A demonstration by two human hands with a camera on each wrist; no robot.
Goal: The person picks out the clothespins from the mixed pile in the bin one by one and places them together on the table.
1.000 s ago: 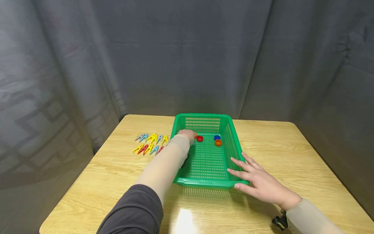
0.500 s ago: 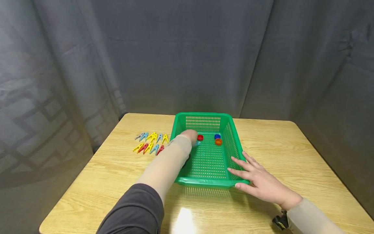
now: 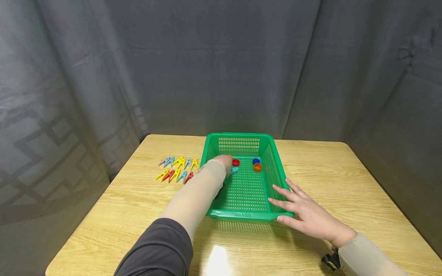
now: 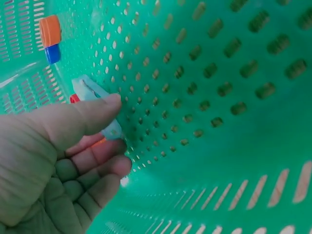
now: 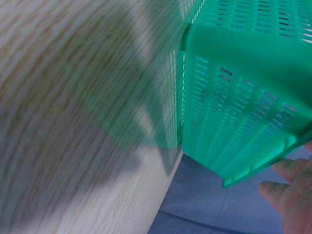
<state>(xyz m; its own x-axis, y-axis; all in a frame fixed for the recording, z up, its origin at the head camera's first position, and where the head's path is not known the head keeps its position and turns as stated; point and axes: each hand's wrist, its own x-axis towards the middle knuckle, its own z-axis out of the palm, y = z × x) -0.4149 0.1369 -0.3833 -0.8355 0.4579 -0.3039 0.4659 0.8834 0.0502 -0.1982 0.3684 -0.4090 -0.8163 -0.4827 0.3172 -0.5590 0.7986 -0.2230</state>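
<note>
My left hand (image 3: 225, 163) is down inside the green plastic basket (image 3: 241, 215), near its left wall. In the left wrist view, its thumb and fingers pinch a light blue clothespin (image 4: 87, 89) close over the perforated floor. Part of that clothespin is hidden behind the thumb. Just beyond the hand lie a red bottle cap (image 3: 236, 162) and a partly covered orange piece (image 3: 230, 156). My right hand (image 3: 309, 214) has its fingers spread at the basket's near right corner, fingertips over the rim.
A blue cap (image 3: 256, 161) and an orange cap (image 3: 258, 167) lie towards the basket's right side. Left of the basket, several yellow, red, blue and grey clothespins (image 3: 177, 175) stand in two rows on the wooden table (image 3: 114, 226). Grey curtains (image 3: 214, 69) hang behind.
The light blue clothespin has come into sight at the right of my left hand, which has shifted only slightly. My right hand and the basket stay put.
</note>
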